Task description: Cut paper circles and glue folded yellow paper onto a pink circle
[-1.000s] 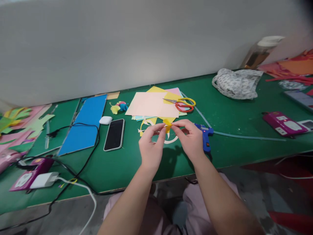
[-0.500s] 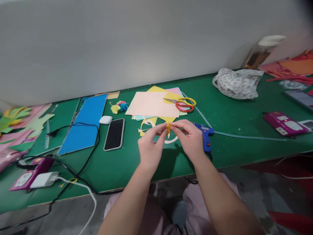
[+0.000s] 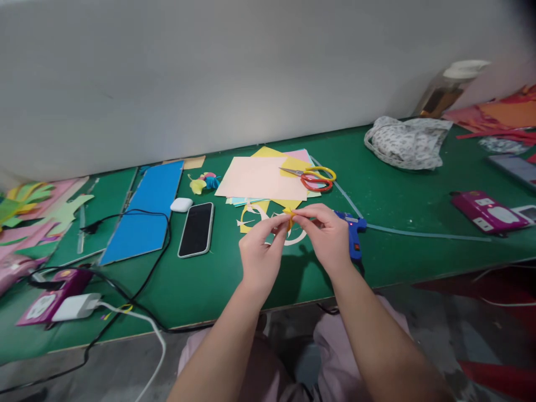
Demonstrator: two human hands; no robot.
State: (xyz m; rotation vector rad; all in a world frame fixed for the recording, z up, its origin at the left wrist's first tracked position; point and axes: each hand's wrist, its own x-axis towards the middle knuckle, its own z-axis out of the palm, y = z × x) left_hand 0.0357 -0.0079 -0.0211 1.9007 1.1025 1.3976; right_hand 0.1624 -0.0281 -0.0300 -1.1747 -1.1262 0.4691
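Observation:
A small yellow paper piece (image 3: 290, 211) is pinched between the fingertips of both hands, above the near part of the green table. My left hand (image 3: 263, 243) closes on its left side, and my right hand (image 3: 329, 234) grips it from the right. Fingers cover most of the piece, so its full shape is hidden. Curved white and yellow paper offcuts (image 3: 247, 218) lie just behind and below the hands. Right beside my right hand rests a blue glue gun (image 3: 355, 234), partly covered by it. Scissors (image 3: 314, 177) with yellow and red handles lie on stacked paper sheets (image 3: 255, 176).
Left of the hands are a phone (image 3: 196, 230), a white earbud case (image 3: 181, 205), small paper flowers (image 3: 203, 183) and a blue board (image 3: 146, 215). Black cables and a purple power socket (image 3: 54, 298) occupy the left front. A second purple socket (image 3: 486, 211) and a patterned cloth bag (image 3: 406, 142) sit right.
Both hands have shifted very slightly to the right with the yellow paper piece between them. Everything on the table stays where it was.

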